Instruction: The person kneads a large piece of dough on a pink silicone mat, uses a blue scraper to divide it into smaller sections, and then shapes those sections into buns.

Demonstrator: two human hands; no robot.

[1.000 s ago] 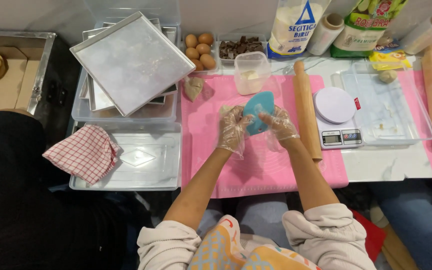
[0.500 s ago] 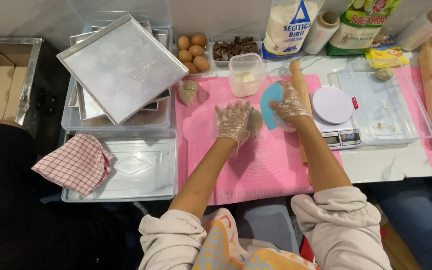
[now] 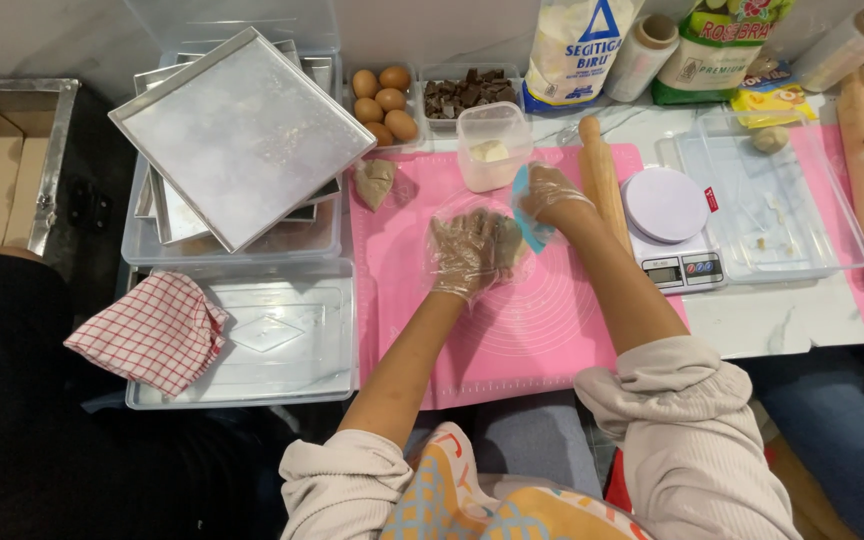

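Note:
My left hand (image 3: pixel 472 252), in a clear plastic glove, lies palm down on the pink silicone mat (image 3: pixel 512 340) with its fingers slightly apart; what is under the palm is hidden. Just to its right, my gloved right hand (image 3: pixel 555 197) grips a blue plastic scraper (image 3: pixel 526 222), edge down on the mat next to the left fingertips. A small clear tub (image 3: pixel 492 146) with a pale lump inside stands just beyond both hands. A brown dough lump in plastic wrap (image 3: pixel 376 181) sits at the mat's far left corner.
A wooden rolling pin (image 3: pixel 602 180) and a white kitchen scale (image 3: pixel 668 226) lie right of my right hand. Eggs (image 3: pixel 388 102), chocolate pieces (image 3: pixel 468 94) and a flour bag (image 3: pixel 578 45) line the back. Metal trays (image 3: pixel 242 135), a checked cloth (image 3: pixel 152 330) and clear boxes (image 3: pixel 767 195) flank the mat.
Both hands have moved away from my body, toward the far part of the mat. The left hand went from touching the scraper to lying flat on the mat.

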